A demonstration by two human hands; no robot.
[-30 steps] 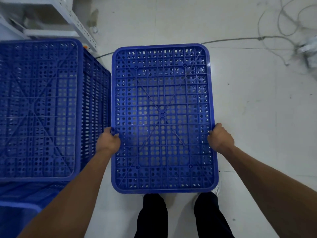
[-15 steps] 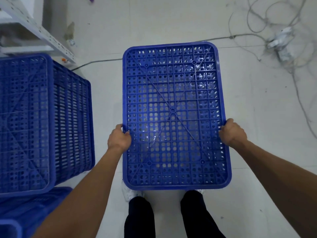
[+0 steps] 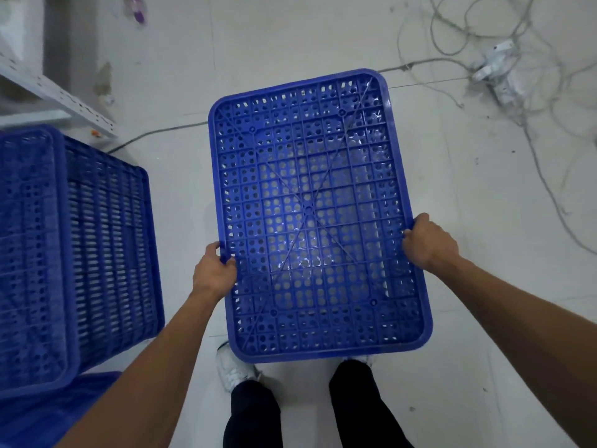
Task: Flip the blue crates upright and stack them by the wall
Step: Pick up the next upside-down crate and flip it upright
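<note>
Hiding most of the white shoes (image 3: 235,370), held crate (image 3: 318,218) faces bottom-up.

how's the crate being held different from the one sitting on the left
The held crate is gripped on both long edges by the left hand and right hand; the left crate is untouched. The held crate shows only its perforated base, the left crate also a slatted side wall. Both are blue with bases facing up.

Dim, cool overhead light w/ glare on the held crate (image 3: 310,215), left crate (image 3: 74,253) motion-blurred, wide-angle bending at edges.
</note>
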